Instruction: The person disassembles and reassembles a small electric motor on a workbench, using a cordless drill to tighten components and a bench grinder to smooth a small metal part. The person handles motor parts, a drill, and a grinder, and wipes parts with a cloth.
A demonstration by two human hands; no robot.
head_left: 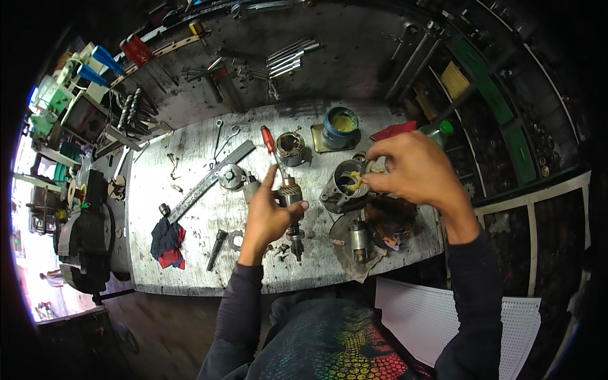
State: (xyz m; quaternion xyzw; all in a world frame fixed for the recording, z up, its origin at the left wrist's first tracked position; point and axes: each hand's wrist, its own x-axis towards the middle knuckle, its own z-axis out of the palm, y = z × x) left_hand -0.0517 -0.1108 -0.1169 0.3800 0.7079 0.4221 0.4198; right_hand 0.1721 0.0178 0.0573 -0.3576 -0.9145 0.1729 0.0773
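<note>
Left hand (271, 218) — thumb and pointer spread over metal rod part (291, 194) on table (316, 269); cannot tell if it holds; right hand (415, 168) — curled by round case (332, 197), yellow grease (354, 184) there; cannot tell grip

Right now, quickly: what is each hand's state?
Left hand: open, thumb over the cylindrical, copper-topped metal rotor.
Right hand: curled by the hollow grey metal housing; whether holding anything cannot be told.
</note>
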